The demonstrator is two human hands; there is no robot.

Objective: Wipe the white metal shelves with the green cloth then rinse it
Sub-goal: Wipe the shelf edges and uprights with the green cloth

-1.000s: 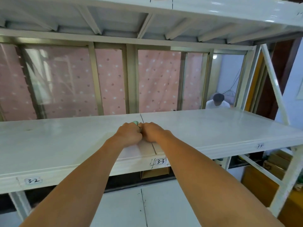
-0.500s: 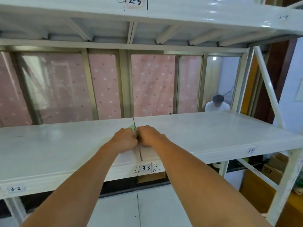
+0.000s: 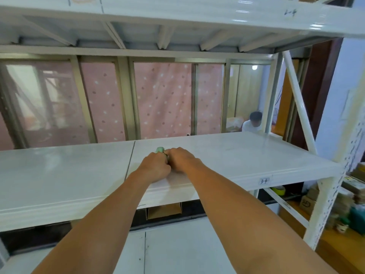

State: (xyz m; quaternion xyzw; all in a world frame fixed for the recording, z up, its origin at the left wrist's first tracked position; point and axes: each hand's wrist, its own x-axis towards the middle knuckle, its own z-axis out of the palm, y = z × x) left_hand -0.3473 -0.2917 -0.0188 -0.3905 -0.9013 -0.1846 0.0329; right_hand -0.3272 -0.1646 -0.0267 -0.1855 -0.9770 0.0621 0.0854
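The white metal shelf [image 3: 246,155] runs across the middle of the head view at chest height. My left hand [image 3: 156,167] and my right hand [image 3: 182,160] sit side by side on it, fingers curled, both gripping the green cloth [image 3: 160,149]. Only a small bunched tip of the cloth pokes out beyond the knuckles; the rest is hidden under the hands. The hands lie just right of the seam [image 3: 131,157] between two shelf panels.
Another white shelf [image 3: 177,10] hangs overhead. A white upright and slanted brace [image 3: 298,103] stand at the right. Cardboard boxes [image 3: 308,202] sit low on the right. Behind the rack are pink dotted curtains [image 3: 162,99], and a person [image 3: 253,122] sits beyond them.
Both hands, still together on the cloth, have slid to the right along the shelf past the panel seam, and my view has turned right with them.
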